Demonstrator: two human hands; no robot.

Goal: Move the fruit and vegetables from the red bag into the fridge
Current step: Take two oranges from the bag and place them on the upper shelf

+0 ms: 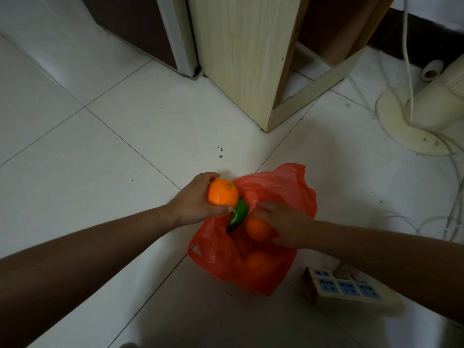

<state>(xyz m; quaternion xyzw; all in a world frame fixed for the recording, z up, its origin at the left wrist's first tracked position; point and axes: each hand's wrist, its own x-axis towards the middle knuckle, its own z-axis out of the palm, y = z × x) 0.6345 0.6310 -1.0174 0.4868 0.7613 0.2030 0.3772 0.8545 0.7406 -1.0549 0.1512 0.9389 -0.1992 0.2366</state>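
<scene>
A red plastic bag (281, 187) lies open on the white tiled floor. My left hand (193, 199) holds an orange (222, 192) and a green pepper (237, 217) together just over the bag's left edge. Inside the bag's mouth my right hand (286, 224) grips a second orange (257, 228). A third orange (258, 262) lies deeper in the bag, below it. The fridge's lower corner (180, 41) stands at the top left, dark with a pale edge.
A light wooden cabinet (241, 54) stands beside the fridge. A power strip (349, 287) lies right of the bag under my right forearm. A fan base (411, 126) with trailing cords sits at the right. Open floor tiles spread to the left.
</scene>
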